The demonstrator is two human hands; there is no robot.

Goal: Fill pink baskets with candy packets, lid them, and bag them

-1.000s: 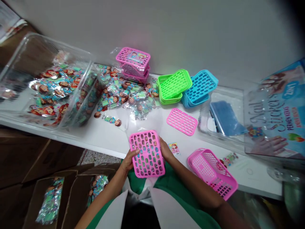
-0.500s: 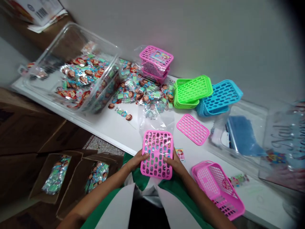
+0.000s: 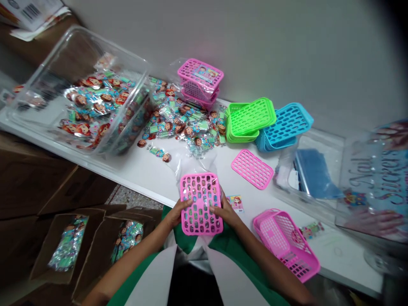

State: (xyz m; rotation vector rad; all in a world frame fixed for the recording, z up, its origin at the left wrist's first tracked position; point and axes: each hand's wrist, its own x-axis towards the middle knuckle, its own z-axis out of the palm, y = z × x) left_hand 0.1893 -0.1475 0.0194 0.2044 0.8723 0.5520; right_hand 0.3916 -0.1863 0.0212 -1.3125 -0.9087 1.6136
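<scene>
Pinching the pink basket (image 3: 201, 204) at six o'clock from both sides, the left hand (image 3: 176, 215) and right hand (image 3: 228, 215) are apparently bagging it; the bag (image 3: 194, 162) is spreading toward twelve, the next move probably calling for level support.

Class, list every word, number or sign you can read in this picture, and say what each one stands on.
"Nail Stickers": the large printed box at far right; its other print is too blurred.
Barcode, digits unreadable: the white packaging at top left.
Too small or blurred: the card beside the right hand, and the label on the bagged pink baskets.
</scene>
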